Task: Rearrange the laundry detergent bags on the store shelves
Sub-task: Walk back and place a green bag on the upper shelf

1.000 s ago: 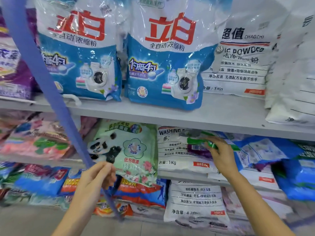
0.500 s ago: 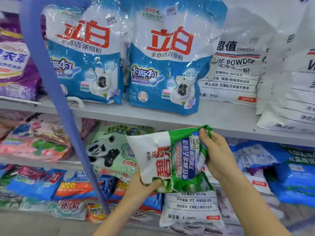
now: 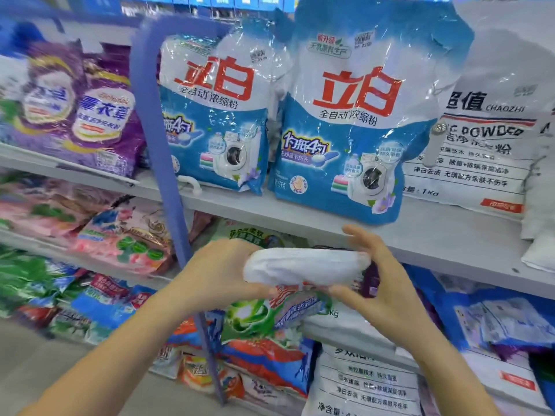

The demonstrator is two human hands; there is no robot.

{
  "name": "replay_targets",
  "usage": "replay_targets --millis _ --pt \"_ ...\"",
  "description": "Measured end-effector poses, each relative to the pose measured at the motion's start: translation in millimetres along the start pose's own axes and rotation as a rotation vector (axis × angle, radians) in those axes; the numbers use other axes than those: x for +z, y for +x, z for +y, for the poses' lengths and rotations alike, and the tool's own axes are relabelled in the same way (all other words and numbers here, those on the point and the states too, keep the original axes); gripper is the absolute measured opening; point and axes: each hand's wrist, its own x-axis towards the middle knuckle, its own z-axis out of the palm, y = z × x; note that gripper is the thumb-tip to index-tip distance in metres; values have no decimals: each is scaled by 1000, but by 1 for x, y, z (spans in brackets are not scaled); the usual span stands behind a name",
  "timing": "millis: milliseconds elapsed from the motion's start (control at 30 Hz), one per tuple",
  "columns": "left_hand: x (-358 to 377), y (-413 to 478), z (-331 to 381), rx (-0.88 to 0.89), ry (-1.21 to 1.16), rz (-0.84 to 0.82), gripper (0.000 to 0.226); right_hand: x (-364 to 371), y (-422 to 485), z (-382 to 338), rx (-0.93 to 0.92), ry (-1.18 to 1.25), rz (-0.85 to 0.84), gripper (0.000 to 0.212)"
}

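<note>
L hand [image 3: 222,271] is curled round 1 white-and-green plastic detergent bag [image 3: 303,264]; R hand [image 3: 383,291] is pressed flat-fingered to its other end. Bag, upright 0.5 s ago, is now tipped flat, held before grey shelf [image 3: 435,235] edge, below 2 blue-and-white washing-powder bags [image 3: 345,121].

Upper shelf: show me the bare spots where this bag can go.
Widest bare patch: shelf front, right of the right blue bag, below the white bag. Thin strip before the left blue bag. Lower shelves are piled full.
</note>
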Motion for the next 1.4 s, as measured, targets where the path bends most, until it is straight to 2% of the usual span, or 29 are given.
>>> replay_targets --millis 100,167,200,267,367,467,567,600,667,733,767,833,867,933,1000,1067,1133,1233,1300,1367,1400 --pt "-8 -5 2 17 375 -3 42 29 24 -26 -267 -361 -65 72" --pt "-14 -11 -6 0 511 -6 45 54 38 -43 -320 -566 -139 50" --pt "-19 -15 -12 -14 533 -5 47 65 42 -52 -321 -603 -178 38" --pt "-31 -27 -27 -74 564 -6 50 88 48 -65 -343 -633 -156 27" --pt "-51 -49 -55 -118 635 -2 49 116 66 -90 -419 -699 -84 21" --pt "-81 -75 -88 -156 645 22 52 145 89 -124 -477 -816 -87 29" --pt "-113 -107 -133 -184 529 101 60 180 114 -164 -554 -750 -151 21" --pt "-121 -121 -150 -187 401 172 61 192 122 -175 -560 -710 -208 20" --pt "-132 -155 -182 -214 -23 420 59 217 136 -196 -567 -620 -306 26" --pt "-135 -190 -221 -257 -468 710 67 240 150 -219 -587 -540 -343 24" --pt "-134 -207 -241 -289 -643 749 76 251 156 -231 -596 -470 -351 23" --pt "-128 -235 -275 -350 -829 625 91 275 169 -253 -617 -341 -380 26" --pt "-124 -246 -289 -358 -859 552 96 287 175 -263 -616 -283 -394 26" --pt "-121 -261 -313 -377 -901 499 88 311 186 -283 -629 -182 -420 26" --pt "-126 -272 -331 -418 -925 545 78 332 199 -301 -649 -137 -433 22" --pt "-138 -278 -349 -405 -896 609 74 352 216 -314 -691 -238 -415 23" --pt "-152 -279 -364 -382 -864 623 60 371 236 -322 -754 -469 -317 25" --pt "-169 -270 -386 -381 -837 657 33 396 264 -333 -902 -649 -124 18" --pt "-183 -259 -401 -428 -823 702 9 410 283 -336 -981 -688 43 30" --pt "-197 -243 -419 -461 -805 713 10 423 305 -334 -1001 -669 174 31" --pt "-205 -235 -431 -482 -792 717 12 427 314 -331 -949 -626 251 26"
